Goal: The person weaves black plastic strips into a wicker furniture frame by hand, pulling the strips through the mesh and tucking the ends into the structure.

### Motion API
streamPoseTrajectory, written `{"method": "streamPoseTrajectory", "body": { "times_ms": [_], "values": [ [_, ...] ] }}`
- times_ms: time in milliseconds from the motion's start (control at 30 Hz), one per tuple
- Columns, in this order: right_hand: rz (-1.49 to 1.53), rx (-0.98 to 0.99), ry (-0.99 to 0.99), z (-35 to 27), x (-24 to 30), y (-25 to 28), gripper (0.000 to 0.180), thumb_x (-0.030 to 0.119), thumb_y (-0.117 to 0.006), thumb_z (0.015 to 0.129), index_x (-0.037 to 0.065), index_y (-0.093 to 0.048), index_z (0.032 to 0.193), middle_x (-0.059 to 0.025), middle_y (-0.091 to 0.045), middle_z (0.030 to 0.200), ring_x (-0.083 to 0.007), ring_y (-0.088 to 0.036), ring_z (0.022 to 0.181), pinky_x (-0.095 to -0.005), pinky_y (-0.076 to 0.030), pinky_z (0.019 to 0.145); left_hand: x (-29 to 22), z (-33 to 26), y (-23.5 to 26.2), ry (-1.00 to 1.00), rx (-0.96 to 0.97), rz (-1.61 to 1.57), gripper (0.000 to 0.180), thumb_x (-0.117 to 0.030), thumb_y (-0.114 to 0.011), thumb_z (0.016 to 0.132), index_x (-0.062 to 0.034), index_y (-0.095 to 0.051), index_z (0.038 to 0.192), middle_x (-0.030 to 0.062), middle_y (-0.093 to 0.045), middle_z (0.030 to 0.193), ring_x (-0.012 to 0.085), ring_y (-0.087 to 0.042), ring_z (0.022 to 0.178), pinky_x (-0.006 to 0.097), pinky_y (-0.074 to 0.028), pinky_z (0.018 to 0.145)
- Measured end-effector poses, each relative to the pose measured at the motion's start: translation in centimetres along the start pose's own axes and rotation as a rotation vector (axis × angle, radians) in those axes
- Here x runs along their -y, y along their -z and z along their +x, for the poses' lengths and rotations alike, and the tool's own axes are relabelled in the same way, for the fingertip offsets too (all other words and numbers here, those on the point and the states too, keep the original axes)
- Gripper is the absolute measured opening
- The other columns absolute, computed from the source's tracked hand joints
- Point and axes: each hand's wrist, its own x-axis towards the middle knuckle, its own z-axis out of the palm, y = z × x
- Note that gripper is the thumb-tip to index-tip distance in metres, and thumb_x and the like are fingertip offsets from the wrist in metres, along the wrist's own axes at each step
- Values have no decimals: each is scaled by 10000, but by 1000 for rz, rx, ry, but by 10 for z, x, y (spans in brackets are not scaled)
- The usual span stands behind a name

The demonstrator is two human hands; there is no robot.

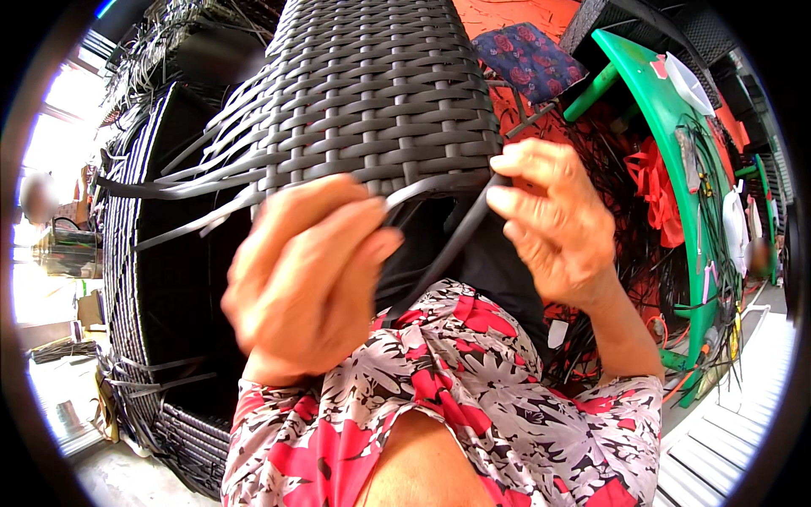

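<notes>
- Head view is showing the left hand (308, 275) pinching a flat grey weaving strip (422, 188) at the lower edge of the woven dark wicker panel (372, 93).
- Right hand (553, 220) is clenching a dark strip (456, 245) that is hanging from the same edge.
- Both strips are looking light, springy and a little smooth, so I think that gripping close to the weave is giving the best control.
- Green table (676, 127) is standing tipped at the right.

Head view: worn on the person's head, facing down and forward
Nearness: very close to the left hand (308, 275), right hand (553, 224) and woven panel (372, 93) (fisheye bends edges)
</notes>
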Motion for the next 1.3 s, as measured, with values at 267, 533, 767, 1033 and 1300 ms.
{"method": "streamPoseTrajectory", "body": {
  "times_ms": [267,533,767,1033,1300],
  "values": [
    [103,-154,-16,-36,2,-10,198,-16,-672,737,-52,-673,932,-269,-628,1185,-407,-627,1040,-456,-530,889,-11,28,-25,8,304,189,223,6,-742,744,19,-681,958,128,-628,822,279,-623,687,344,-492,617],
    [530,-395,-507,-35,-5,-17,257,8,-691,860,-21,-656,1113,-107,-660,969,-177,-642,850,-286,-517,751,-16,27,-15,81,388,43,306,95,-648,760,34,-636,1059,124,-614,818,264,-624,663,333,-499,602],
    [294,-175,-232,-10,-13,-14,328,147,-769,817,46,-706,1122,-120,-601,1085,-229,-589,990,-341,-476,863,-23,31,3,640,643,-466,314,60,-579,901,53,-568,1215,84,-613,812,100,-578,621,230,-464,563],
    [282,60,-28,31,-21,0,226,140,-752,837,21,-569,893,-129,-620,1070,-250,-605,978,-345,-482,854,-12,39,29,302,710,-191,300,32,-624,862,32,-645,1161,136,-661,897,205,-636,745,298,-512,681],
    [674,372,-38,126,18,33,220,154,-661,927,-44,-621,1016,-90,-634,803,-124,-582,721,-284,-466,651,-22,63,71,820,394,-1084,713,-500,-260,1048,124,-468,1325,242,-627,760,329,-618,670,416,-513,678]
  ]
}}
